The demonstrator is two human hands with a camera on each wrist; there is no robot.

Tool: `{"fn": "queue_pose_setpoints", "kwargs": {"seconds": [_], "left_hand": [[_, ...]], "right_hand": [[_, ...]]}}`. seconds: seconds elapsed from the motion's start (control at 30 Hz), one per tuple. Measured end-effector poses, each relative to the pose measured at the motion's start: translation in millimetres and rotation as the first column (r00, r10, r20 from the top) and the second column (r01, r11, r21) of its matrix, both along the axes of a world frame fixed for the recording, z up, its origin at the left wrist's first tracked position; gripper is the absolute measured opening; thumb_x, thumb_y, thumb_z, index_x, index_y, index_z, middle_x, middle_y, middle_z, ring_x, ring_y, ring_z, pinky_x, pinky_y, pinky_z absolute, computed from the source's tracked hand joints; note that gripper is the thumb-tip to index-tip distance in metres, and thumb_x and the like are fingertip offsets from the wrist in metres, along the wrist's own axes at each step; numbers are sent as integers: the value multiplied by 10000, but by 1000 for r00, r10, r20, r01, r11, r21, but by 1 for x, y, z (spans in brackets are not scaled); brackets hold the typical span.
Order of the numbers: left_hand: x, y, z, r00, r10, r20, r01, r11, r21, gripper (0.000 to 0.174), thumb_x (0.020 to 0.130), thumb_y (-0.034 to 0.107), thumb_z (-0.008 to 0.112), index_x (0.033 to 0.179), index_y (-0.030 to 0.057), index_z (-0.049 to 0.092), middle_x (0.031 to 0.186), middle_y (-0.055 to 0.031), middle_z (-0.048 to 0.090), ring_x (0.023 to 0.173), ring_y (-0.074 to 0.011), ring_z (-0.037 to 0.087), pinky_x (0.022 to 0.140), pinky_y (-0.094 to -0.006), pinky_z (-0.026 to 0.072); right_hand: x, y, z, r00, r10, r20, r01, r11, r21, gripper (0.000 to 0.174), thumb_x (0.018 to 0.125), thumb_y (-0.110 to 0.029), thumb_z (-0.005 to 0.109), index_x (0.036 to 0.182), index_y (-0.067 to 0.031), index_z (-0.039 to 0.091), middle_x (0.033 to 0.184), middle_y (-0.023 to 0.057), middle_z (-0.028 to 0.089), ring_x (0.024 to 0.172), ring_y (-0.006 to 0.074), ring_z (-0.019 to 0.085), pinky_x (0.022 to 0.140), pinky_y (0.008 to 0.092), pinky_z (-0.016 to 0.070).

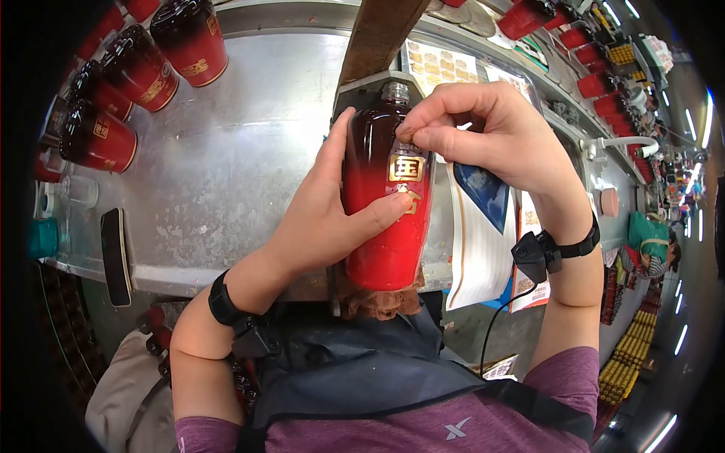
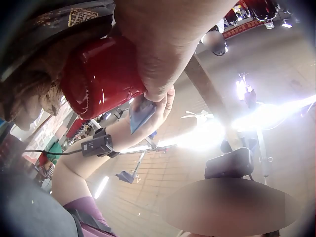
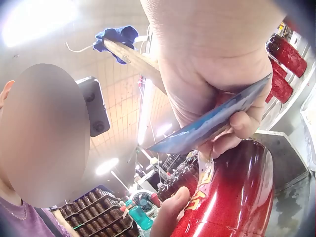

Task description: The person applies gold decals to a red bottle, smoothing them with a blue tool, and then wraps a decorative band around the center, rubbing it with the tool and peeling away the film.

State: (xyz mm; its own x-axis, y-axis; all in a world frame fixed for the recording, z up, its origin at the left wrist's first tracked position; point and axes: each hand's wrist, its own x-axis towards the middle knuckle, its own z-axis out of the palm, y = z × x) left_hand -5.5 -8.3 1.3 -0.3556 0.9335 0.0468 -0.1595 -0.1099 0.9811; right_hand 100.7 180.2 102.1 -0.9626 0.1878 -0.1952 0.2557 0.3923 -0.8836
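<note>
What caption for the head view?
Left hand steadies red bottle; right hand, holding blue triangular piece, pinches near gold lettering.

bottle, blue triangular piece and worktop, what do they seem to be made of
Bottle: probably glass, glossy red-to-black coating; the neck is clear and the body shows bright highlights.
Blue triangular piece: thin, flat, slightly shiny; plastic or coated card, can't tell which.
Worktop: likely metal, scuffed, with a grey sheen.

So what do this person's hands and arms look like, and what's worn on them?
The left hand and right hand are gloveless. Each wrist has a black strap with a boxy black camera; a thin black cable runs from the right one. The short sleeves are heathered purple.
</note>
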Motion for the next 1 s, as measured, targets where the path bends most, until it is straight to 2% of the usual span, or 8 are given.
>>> {"fn": "queue_pose_setpoints", "kwargs": {"seconds": [0.13,0.57,1.0], "left_hand": [[0,0,0,1000,3,-7,-3,1000,-2,1014,850,234,767,1516,-110,83,1407,-198,456,1270,-238,496,1069,-363,411],[0,1,-2,1000,6,-2,-6,1000,4,971,857,164,745,1532,-79,90,1425,-196,449,1284,-226,492,1079,-350,401],[-2,0,2,1000,-8,-4,8,1000,-1,982,860,161,739,1535,-80,69,1435,-193,440,1290,-225,487,1079,-350,398]], "right_hand": [[-1,-2,-2,999,-7,-35,7,1000,-2,197,886,-124,661,1005,18,728,884,42,719,823,81,638,768,240,520],[-1,1,-1,1000,13,-8,-14,998,-54,186,903,-107,654,1014,24,726,922,62,729,853,87,652,794,234,516],[1,2,-6,1000,22,-17,-23,998,-63,157,920,-76,659,1027,24,714,958,58,730,875,82,653,812,231,512]]}}
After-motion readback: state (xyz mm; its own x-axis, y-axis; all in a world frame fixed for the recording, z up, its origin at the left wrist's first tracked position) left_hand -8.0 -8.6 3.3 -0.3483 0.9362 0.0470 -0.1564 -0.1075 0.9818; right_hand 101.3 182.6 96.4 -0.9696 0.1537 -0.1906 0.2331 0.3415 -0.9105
